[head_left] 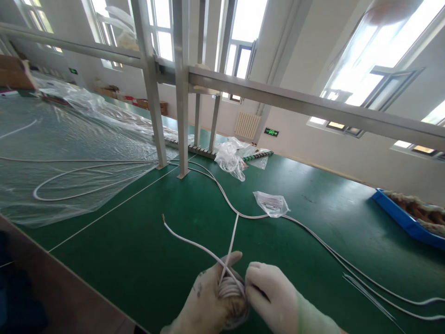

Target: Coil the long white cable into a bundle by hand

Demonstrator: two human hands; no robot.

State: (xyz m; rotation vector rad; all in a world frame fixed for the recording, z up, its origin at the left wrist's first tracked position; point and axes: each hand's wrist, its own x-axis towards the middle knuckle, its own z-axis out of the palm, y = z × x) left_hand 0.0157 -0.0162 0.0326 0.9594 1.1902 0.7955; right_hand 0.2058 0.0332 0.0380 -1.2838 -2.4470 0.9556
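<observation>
Clamped in the gloved left hand [212, 297] sits a small coil of white cable [230, 290], low and central over the green table [146, 250]; the gloved right hand [271, 292] pinches the coil's right edge, fingers closed; one loose cable end [163, 217] trails up-left; a small plastic bag [271, 203] lies beyond; a blue tray [399, 215] sits far right.

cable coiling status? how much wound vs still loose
Done: several turns of white cable sit as a coil in the left hand. In hand: the right hand pinches the strand at the coil. Left: the free end and a long run trailing across the green table remain unwound.
</observation>
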